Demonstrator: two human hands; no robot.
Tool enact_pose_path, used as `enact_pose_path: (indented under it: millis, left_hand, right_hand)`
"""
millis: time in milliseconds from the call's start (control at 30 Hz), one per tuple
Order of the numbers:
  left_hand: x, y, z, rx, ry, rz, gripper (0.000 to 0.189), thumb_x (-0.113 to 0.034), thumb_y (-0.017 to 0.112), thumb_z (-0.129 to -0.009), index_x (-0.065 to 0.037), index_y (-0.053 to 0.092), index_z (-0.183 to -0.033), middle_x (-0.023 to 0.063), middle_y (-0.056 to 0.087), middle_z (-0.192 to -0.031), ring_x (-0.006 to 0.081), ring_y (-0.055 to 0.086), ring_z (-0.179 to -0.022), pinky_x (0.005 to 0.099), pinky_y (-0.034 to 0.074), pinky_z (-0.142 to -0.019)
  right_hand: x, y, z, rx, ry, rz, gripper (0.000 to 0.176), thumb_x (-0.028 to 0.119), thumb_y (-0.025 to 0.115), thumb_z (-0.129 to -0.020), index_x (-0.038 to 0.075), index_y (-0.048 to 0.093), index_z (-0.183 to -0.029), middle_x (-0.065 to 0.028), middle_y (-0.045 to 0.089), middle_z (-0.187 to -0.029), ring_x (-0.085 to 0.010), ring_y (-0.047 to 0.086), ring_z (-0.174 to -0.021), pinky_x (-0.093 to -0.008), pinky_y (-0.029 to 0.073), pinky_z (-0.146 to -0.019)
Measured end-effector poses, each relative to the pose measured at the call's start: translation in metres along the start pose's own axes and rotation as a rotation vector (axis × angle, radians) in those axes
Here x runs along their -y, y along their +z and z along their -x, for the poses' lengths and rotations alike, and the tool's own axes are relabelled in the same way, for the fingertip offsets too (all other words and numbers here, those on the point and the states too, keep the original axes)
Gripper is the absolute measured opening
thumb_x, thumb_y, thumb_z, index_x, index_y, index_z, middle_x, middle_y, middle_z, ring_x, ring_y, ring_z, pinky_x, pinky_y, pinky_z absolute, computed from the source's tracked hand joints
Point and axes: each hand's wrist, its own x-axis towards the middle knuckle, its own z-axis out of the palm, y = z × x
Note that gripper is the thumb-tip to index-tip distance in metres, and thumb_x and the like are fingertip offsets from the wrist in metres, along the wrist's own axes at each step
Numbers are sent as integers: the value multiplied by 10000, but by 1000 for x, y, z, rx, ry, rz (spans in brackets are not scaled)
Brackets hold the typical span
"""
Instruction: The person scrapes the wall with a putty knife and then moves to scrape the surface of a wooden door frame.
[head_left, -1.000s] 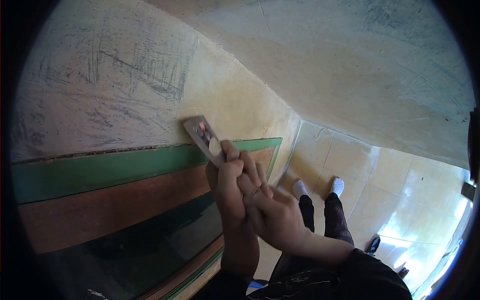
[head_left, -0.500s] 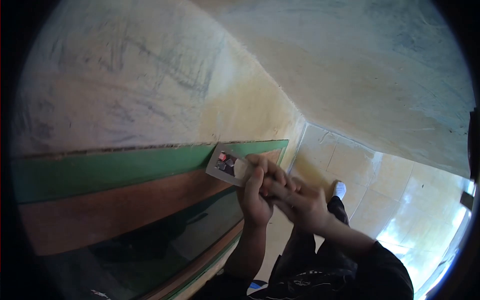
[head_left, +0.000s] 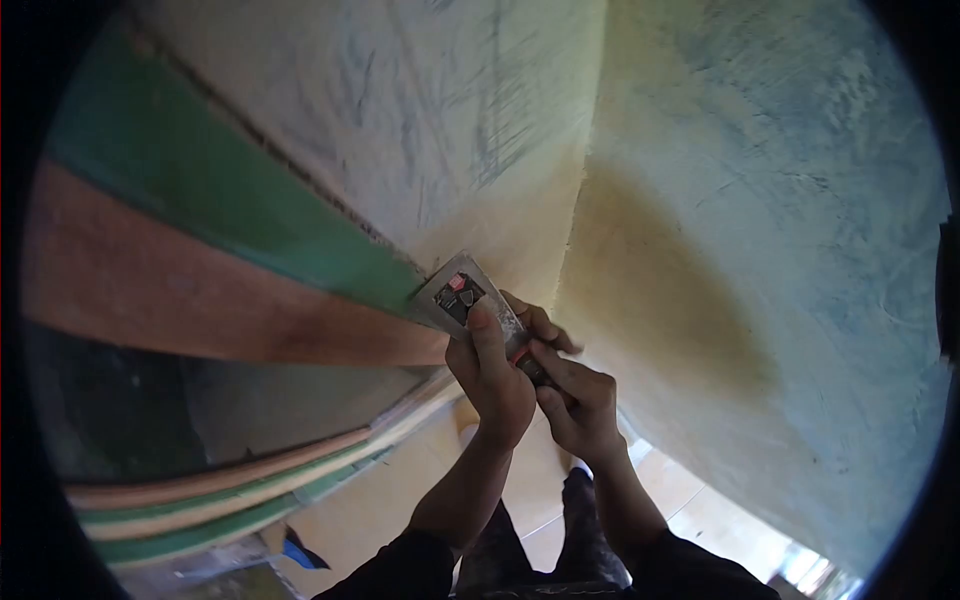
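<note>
A putty knife [head_left: 459,292] with a broad metal blade and a dark sticker shows in the middle of the head view. My left hand [head_left: 492,378] is closed around the blade's lower part, thumb pressed flat on its face and fingers behind it. My right hand [head_left: 583,405] is closed on the dark handle [head_left: 534,368], which has a bit of red near the blade. The blade's far end overlaps the tip of the green frame strip [head_left: 330,240] where it meets the wall.
Left of my hands runs a frame with a reddish-brown board [head_left: 230,300] and dark glass [head_left: 110,400] below it. Patchy plastered walls [head_left: 700,270] meet in a corner ahead. My legs and the tiled floor [head_left: 400,510] lie beneath; a blue object [head_left: 302,552] is at lower left.
The view has turned toward the wall corner, so the frame now slants down to the right. My left thumb now lies on the blade, and my right hand has shifted to the handle.
</note>
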Motion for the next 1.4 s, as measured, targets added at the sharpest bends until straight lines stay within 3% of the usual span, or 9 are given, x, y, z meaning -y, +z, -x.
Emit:
enact_pose_path:
  millis: [100,133,367,433,567,667,900,1333,1400]
  left_hand:
    - [9,2,0,-72,158,42,412,-385,395,-981,15,463,-908,156,533,-628,230,545,-430,315,467,-387]
    - [10,-6,-2,-1,166,28,402,-370,391,-987,18,455,-905,141,533,-625,213,549,-445,310,476,-412]
    - [5,-4,-8,35,227,-15,386,-363,411,-985,10,467,-899,117,476,-522,194,485,-357,286,418,-339]
    - [-3,-1,-9,63,226,44,357,-310,406,-997,17,451,-861,75,480,-570,128,503,-422,251,437,-383]
    - [1,-10,-4,64,261,2,355,-304,405,-999,11,460,-843,69,484,-562,121,505,-416,247,426,-372]
    - [-1,-7,-6,42,223,-33,365,-313,416,-996,8,465,-829,65,486,-549,117,507,-412,244,419,-368]
    - [-4,-4,-4,15,167,-1,390,-332,433,-990,8,476,-805,57,490,-532,122,510,-400,243,408,-363]
    - [-15,6,-10,28,179,-33,409,-346,444,-985,16,484,-798,72,486,-522,135,508,-388,247,406,-357]
    - [-14,6,-6,36,181,-23,417,-350,442,-985,14,484,-787,75,487,-526,133,507,-390,247,408,-359]
  right_hand:
    - [-11,-13,-9,89,-83,123,445,96,691,-765,134,626,-1203,-76,566,-620,-198,534,-479,-303,459,-526]
    - [-19,-8,-13,46,-215,78,429,95,687,-774,136,631,-1197,-91,611,-683,-182,565,-499,-284,474,-535]
    - [-25,-5,-20,86,-233,88,385,72,678,-784,115,653,-1166,-132,663,-795,-150,604,-547,-248,469,-533]
    - [-19,-1,-24,112,-234,-19,384,182,568,-907,-46,561,-1216,-269,505,-1281,-294,609,-1079,-307,464,-886]
    - [-17,-1,-15,151,-209,1,387,173,562,-911,-71,551,-1212,-263,493,-1297,-328,560,-1147,-332,435,-941]
    - [-14,1,-14,169,-139,-6,344,39,505,-890,-77,548,-1211,-268,474,-1316,-338,473,-1237,-372,361,-1032]
    - [-3,-2,-14,188,-79,-41,363,-37,466,-877,-87,523,-1232,-269,421,-1361,-351,388,-1299,-381,331,-1059]
    - [8,0,-24,165,-94,-57,352,-62,467,-875,-101,523,-1220,-291,423,-1349,-339,437,-1265,-357,368,-1027]
    - [4,1,-22,23,-193,10,409,-32,625,-774,27,626,-1179,-164,685,-891,-138,620,-595,-230,464,-549]
